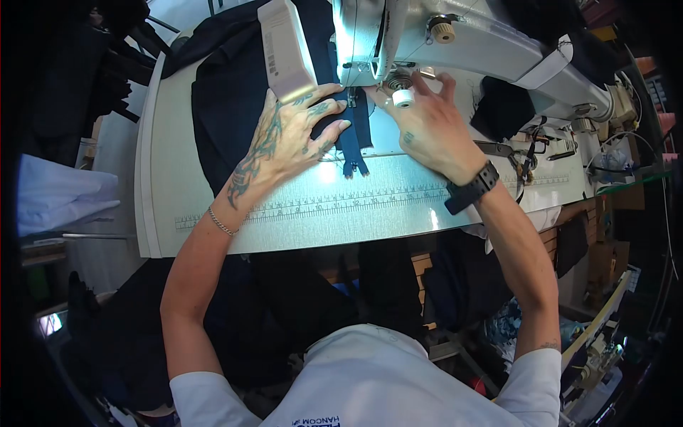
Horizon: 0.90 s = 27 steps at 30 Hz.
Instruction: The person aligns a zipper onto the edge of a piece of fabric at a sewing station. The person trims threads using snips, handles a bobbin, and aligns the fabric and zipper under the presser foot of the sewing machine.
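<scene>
Left hand [290,136] touches zipper [350,151], grip apart; right hand [435,127] partly hidden, its grip I cannot tell.

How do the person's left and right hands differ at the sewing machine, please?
The left hand is tattooed across its back, while the right hand shows a small tattoo near the thumb.
The left hand lies partly over dark cloth, left of the zipper; the right hand is to the zipper's right.
The left hand has a chain bracelet behind it, the right hand a black wristband.
Both are bare and near the sewing machine.
</scene>
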Motion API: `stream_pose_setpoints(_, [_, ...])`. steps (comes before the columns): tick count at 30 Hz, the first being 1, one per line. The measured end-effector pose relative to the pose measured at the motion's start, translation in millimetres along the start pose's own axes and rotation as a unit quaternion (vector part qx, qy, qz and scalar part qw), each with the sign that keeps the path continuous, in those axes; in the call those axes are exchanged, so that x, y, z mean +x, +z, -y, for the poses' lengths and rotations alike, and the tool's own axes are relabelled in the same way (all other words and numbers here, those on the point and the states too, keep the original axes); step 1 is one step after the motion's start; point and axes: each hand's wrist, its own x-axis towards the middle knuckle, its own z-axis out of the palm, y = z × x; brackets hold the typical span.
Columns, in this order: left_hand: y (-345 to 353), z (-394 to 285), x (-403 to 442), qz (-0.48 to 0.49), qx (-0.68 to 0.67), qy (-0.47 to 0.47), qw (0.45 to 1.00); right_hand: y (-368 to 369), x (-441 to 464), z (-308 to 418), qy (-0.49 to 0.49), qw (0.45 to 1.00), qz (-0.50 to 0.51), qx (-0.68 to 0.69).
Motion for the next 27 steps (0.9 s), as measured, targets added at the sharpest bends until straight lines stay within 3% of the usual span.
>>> stream_pose_setpoints(1, [0,0,1,-0.006,-0.001,0.0,1.0,-7,-8,6,0.012,0.999,-0.02,0.026])
stream_pose_setpoints(2, [1,0,0,-0.01,-0.002,0.004,1.0,-9,-20,9,0.028,0.993,-0.11,0.016])
stream_pose_setpoints(9, [-1,-1,1,-0.016,-0.013,-0.001,1.0,-27,-91,6,0.118,0.98,-0.154,0.054])
stream_pose_setpoints(11, [-1,0,0,0.003,-0.01,-0.01,1.0,-23,-80,27,0.015,0.985,-0.144,0.09])
stream_pose_setpoints(13, [2,5,-2,-0.033,-0.023,0.02,0.999,-14,-64,45,-0.026,0.986,-0.138,0.094])
stream_pose_setpoints(15, [-1,7,-11,-0.024,-0.037,-0.001,0.999,0,-52,56,-0.042,0.989,-0.122,0.076])
stream_pose_setpoints(22, [-5,6,-27,-0.046,-0.085,0.088,0.991,8,-51,62,-0.053,0.996,-0.07,0.031])
stream_pose_setpoints(27, [-13,-5,-26,-0.074,-0.12,0.059,0.988,4,-53,67,-0.046,0.995,-0.067,0.054])
